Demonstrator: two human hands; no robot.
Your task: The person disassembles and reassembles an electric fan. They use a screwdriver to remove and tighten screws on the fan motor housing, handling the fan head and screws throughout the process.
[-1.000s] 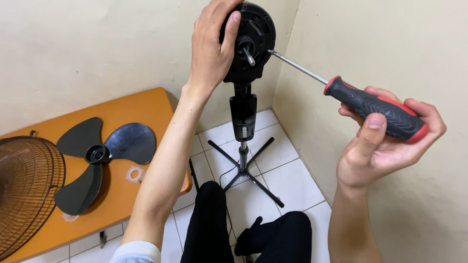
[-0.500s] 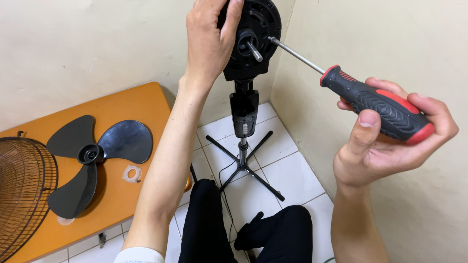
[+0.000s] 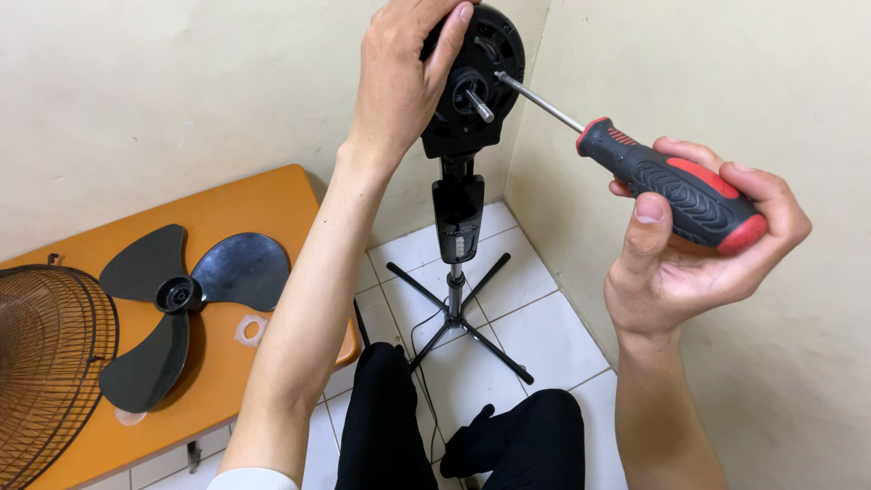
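Observation:
A black fan motor head (image 3: 481, 82) sits on top of a thin stand (image 3: 455, 272) with crossed legs on the tiled floor. My left hand (image 3: 399, 82) wraps around the motor head's left side. My right hand (image 3: 689, 245) grips a screwdriver (image 3: 676, 186) with a black and red handle. Its metal shaft points up and left, and the tip touches the motor's front face beside the bare spindle.
An orange table (image 3: 245, 209) stands at the left, carrying a black three-blade fan propeller (image 3: 177, 295) and a dark wire fan guard (image 3: 41, 363). My legs in black trousers (image 3: 390, 417) rest on the white floor tiles. Cream walls meet in a corner behind the stand.
The view has shifted slightly, so the motor head and both hands appear lower. The screwdriver tip stays on the motor face, and my left hand keeps its hold.

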